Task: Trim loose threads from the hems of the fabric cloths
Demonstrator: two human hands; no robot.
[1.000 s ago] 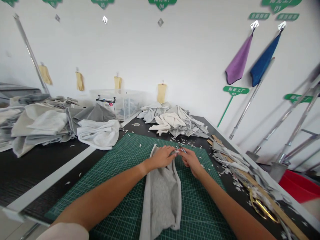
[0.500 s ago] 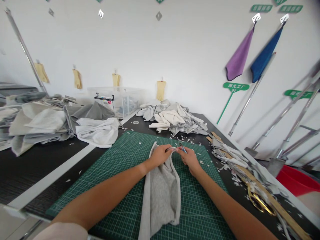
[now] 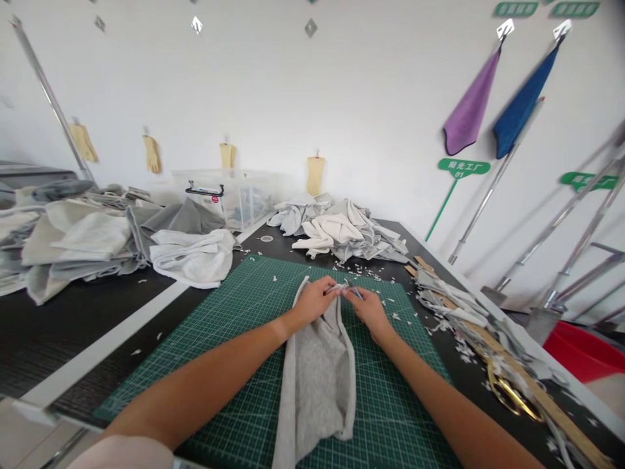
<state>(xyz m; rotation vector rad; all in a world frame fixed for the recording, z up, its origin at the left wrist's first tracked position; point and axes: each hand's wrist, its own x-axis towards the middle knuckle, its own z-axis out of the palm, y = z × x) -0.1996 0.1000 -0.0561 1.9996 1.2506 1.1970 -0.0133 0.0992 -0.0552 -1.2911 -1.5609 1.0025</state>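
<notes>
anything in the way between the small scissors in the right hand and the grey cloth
Nothing visible stands between them. The small scissors in the right hand sit right at the top of the grey cloth, which the left hand pinches. Loose white scraps lie on the green cutting mat nearby, not between them.

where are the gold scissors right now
In the head view, the gold-handled scissors lie at the lower right of the black table, against the wooden strip among fabric scraps, right of the green cutting mat.
</notes>
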